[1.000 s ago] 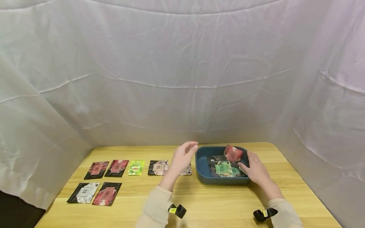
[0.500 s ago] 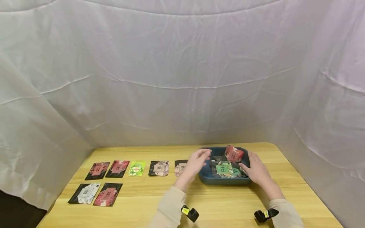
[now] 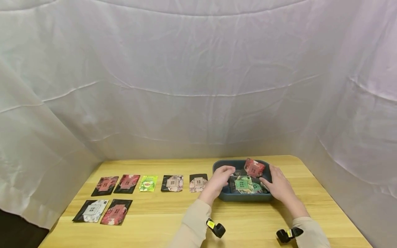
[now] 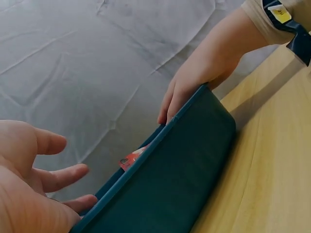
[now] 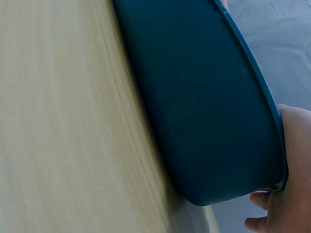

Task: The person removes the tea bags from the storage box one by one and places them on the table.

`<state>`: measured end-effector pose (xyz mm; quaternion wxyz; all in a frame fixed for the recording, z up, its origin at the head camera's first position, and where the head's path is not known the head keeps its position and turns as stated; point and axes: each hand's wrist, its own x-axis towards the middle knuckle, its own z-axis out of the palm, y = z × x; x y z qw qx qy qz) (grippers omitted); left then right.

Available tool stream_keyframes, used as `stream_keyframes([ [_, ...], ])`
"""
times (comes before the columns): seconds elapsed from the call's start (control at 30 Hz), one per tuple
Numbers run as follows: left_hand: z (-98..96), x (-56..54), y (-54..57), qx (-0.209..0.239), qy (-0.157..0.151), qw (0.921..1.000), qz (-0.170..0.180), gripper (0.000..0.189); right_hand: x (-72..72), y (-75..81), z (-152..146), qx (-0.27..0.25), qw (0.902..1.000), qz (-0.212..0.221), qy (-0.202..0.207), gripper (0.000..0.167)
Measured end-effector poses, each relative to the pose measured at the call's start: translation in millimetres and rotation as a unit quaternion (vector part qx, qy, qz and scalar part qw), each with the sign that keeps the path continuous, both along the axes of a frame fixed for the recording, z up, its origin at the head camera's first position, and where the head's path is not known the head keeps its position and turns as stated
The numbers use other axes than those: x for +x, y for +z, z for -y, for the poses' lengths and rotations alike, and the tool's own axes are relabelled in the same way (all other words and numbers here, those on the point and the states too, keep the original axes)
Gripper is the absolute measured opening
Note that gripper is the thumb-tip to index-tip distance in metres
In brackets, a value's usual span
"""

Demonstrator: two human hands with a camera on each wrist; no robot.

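Observation:
A dark blue plastic bin [image 3: 245, 197] stands on the right part of the table in the head view. Inside lie a green-labelled black sachet [image 3: 243, 185], a red sachet [image 3: 254, 167] leaning at the back, and others partly covered. My right hand [image 3: 279, 182] grips the bin's right end, thumb inside and fingers outside the rim, as the right wrist view also shows. Over the left end of the bin is my left hand [image 3: 218, 181], its fingertips above the sachets. In the left wrist view its fingers [image 4: 63, 177] are loosely bent and apart, with nothing seen between them.
Left of the bin, a back row holds two red-black sachets [image 3: 127, 183], a yellow-green sachet [image 3: 148, 183] and two pink-labelled sachets [image 3: 172, 183]. Nearer the front lie a white-black sachet [image 3: 91, 210] and another red sachet [image 3: 116, 212]. Pale cloth [image 3: 198, 103] surrounds the wooden table.
My left hand has moved right, from beside the bin to over its left end, uncovering the rightmost pink-labelled sachet on the table. The right hand keeps its place on the bin.

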<state>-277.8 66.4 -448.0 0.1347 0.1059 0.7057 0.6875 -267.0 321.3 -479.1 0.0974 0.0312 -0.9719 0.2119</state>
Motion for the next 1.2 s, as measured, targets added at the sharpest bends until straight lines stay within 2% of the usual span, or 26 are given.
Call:
stream_keyframes([
  [0.2, -4.9, -3.9, -0.6, -0.055, 0.001, 0.9984, 0.017, 0.033, 1.8, 0.9, 1.6, 0.002, 1.0, -0.002, 0.0, 0.08],
  [0.37, -7.5, -4.6, 0.6, -0.084, -0.012, 0.996, 0.027, 0.031, 1.9, 1.8, 1.9, 0.0, 1.0, -0.001, 0.0, 0.079],
  [0.53, -8.7, -4.7, 1.6, -0.089, -0.014, 0.9953, 0.035, 0.028, 1.6, 1.5, 1.7, -0.002, 1.0, -0.004, 0.002, 0.079],
  [0.83, -10.1, -7.0, -1.5, -0.062, -0.01, 0.9973, 0.038, 0.036, 0.6, 1.3, 0.8, -0.005, 1.0, -0.002, 0.003, 0.078],
  [1.2, -15.4, -4.1, -1.3, -0.117, -0.018, 0.9923, 0.037, 0.027, 3.1, 3.7, 2.1, -0.004, 1.0, -0.005, 0.004, 0.078],
])
